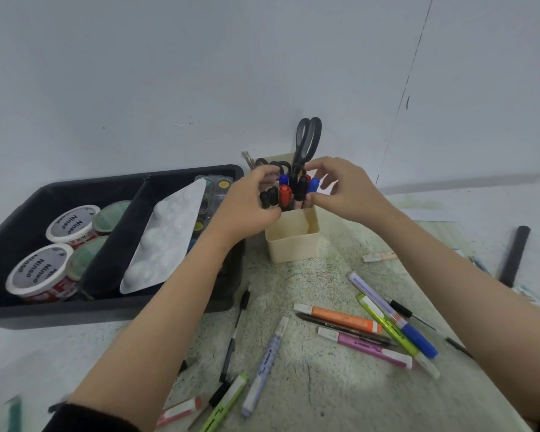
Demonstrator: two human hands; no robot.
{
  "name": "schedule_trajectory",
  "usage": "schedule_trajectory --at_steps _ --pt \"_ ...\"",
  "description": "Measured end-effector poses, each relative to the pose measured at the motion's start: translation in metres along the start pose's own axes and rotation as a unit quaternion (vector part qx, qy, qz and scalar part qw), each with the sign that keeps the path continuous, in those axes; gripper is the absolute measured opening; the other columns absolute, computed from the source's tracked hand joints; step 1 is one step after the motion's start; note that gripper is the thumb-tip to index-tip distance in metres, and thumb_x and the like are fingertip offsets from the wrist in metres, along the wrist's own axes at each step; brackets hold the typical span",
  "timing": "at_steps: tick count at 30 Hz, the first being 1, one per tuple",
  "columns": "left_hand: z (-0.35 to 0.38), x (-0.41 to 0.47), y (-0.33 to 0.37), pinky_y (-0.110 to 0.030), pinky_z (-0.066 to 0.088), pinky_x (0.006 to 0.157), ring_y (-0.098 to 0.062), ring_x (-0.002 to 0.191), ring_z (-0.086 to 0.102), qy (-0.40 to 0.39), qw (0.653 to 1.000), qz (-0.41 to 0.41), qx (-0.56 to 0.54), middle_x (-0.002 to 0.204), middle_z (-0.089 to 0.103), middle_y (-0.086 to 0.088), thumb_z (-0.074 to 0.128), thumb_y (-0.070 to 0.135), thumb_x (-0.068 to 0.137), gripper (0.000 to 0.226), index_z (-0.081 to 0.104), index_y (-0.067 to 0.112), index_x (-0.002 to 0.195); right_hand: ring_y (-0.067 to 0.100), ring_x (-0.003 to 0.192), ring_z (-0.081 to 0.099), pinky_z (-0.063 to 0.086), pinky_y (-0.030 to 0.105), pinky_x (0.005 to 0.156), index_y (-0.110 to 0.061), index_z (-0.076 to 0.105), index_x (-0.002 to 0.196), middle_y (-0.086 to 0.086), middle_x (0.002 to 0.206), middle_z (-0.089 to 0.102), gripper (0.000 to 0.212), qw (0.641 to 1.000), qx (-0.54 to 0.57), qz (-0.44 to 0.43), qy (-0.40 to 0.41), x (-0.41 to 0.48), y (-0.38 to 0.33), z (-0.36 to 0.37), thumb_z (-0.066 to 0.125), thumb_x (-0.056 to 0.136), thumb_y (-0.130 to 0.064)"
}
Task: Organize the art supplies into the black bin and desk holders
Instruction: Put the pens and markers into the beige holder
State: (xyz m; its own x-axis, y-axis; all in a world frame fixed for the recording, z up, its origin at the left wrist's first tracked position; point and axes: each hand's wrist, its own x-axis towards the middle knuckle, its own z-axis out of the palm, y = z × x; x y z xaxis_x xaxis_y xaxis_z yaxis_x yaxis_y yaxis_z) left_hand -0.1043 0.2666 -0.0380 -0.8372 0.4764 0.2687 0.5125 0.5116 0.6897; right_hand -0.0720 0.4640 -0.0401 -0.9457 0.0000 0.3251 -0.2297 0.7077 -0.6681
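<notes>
The left hand and right hand curl their fingers round the markers, which should drop upright together into the cream holder.

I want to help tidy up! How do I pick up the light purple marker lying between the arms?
Pinch the light purple marker around its middle, from straight above. It lies flat with bare table on both long sides there; its lower end sits close to a green highlighter.

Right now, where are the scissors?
In the head view the scissors stand handles-up in the cream holder, mid-frame by the wall, just right of the black bin and above the right hand.
</notes>
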Motion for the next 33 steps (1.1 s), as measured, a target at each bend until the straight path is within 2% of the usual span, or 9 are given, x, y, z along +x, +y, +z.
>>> schedule_trajectory --at_steps 4,7,13,18,20,24,27,29,33 --pt "-0.009 -0.006 -0.004 -0.011 0.042 0.071 -0.004 0.083 0.055 0.034 0.999 -0.032 0.000 0.099 0.057 0.006 0.070 0.003 0.076 0.045 0.055 0.017 0.117 -0.002 0.066 0.056 0.045 0.008 0.065 -0.019 0.061 0.099 -0.006 0.082 0.063 0.027 0.998 0.059 0.029 0.006 -0.004 -0.001 -0.003 0.069 0.078 -0.005" --pt "-0.009 -0.007 -0.005 -0.016 0.048 0.072 -0.007 0.078 0.060 0.048 0.997 -0.061 -0.021 0.094 0.063 0.002 0.070 0.003 0.077 0.030 0.061 0.018 0.102 0.008 0.070 0.061 0.050 0.016 0.069 -0.015 0.063 0.095 -0.006 0.081 0.065 0.023 0.996 0.085 0.039 0.010 -0.005 -0.004 -0.001 0.070 0.076 -0.002" --pt "-0.005 -0.002 -0.006 -0.010 0.041 0.071 -0.002 0.080 0.056 0.041 0.998 -0.056 -0.007 0.092 0.062 0.008 0.070 0.010 0.080 0.032 0.064 0.019 0.110 0.004 0.069 0.060 0.049 0.013 0.070 -0.017 0.062 0.108 -0.008 0.081 0.063 0.035 0.995 0.096 0.033 0.000 -0.003 -0.008 0.004 0.071 0.077 -0.004" --pt "-0.004 0.003 -0.006 -0.018 0.043 0.076 0.001 0.081 0.055 0.036 0.998 -0.053 -0.005 0.096 0.065 0.005 0.070 0.008 0.078 0.026 0.065 0.019 0.101 -0.003 0.072 0.056 0.042 0.003 0.067 -0.017 0.051 0.132 -0.013 0.084 0.059 0.058 0.997 0.069 0.041 -0.017 0.000 -0.007 0.006 0.070 0.079 -0.009" --pt "-0.003 0.003 -0.005 -0.016 0.042 0.077 -0.001 0.088 0.055 0.027 0.998 -0.050 -0.019 0.104 0.063 0.007 0.073 0.010 0.076 0.036 0.062 0.020 0.108 -0.005 0.074 0.055 0.039 0.000 0.066 -0.019 0.055 0.128 -0.010 0.090 0.058 0.054 0.999 0.043 0.025 -0.018 0.000 -0.007 0.006 0.071 0.077 -0.010" --pt "0.000 0.006 -0.002 0.001 0.032 0.079 -0.004 0.106 0.051 -0.005 0.999 -0.034 -0.032 0.117 0.059 0.006 0.075 0.012 0.075 0.060 0.052 0.018 0.130 0.000 0.081 0.054 0.041 0.004 0.066 -0.021 0.062 0.104 -0.009 0.104 0.056 0.032 0.999 0.045 0.009 0.004 0.001 -0.010 0.006 0.070 0.076 -0.008" --pt "0.002 0.008 -0.003 -0.005 0.034 0.089 -0.004 0.110 0.053 -0.007 0.999 -0.032 -0.034 0.120 0.061 0.002 0.074 0.012 0.076 0.057 0.054 0.019 0.129 -0.006 0.078 0.053 0.039 0.002 0.065 -0.019 0.060 0.102 -0.010 0.097 0.062 0.030 0.999 0.054 0.008 -0.004 0.001 -0.009 0.007 0.070 0.076 -0.007" --pt "0.003 0.008 -0.003 -0.003 0.033 0.085 -0.002 0.109 0.053 -0.005 0.999 -0.032 -0.033 0.118 0.063 0.003 0.073 0.011 0.076 0.051 0.057 0.019 0.124 -0.010 0.078 0.053 0.038 0.002 0.066 -0.020 0.061 0.107 -0.009 0.098 0.063 0.034 0.999 0.053 0.006 -0.009 0.000 -0.007 0.007 0.070 0.077 -0.008" --pt "0.002 0.009 -0.001 -0.009 0.034 0.084 -0.001 0.105 0.053 -0.008 0.999 -0.033 -0.037 0.108 0.062 0.010 0.073 0.012 0.078 0.043 0.061 0.020 0.118 0.002 0.086 0.056 0.045 0.012 0.075 -0.021 0.064 0.115 -0.010 0.103 0.063 0.038 0.999 0.034 0.005 -0.021 0.002 -0.005 0.008 0.071 0.079 -0.013"
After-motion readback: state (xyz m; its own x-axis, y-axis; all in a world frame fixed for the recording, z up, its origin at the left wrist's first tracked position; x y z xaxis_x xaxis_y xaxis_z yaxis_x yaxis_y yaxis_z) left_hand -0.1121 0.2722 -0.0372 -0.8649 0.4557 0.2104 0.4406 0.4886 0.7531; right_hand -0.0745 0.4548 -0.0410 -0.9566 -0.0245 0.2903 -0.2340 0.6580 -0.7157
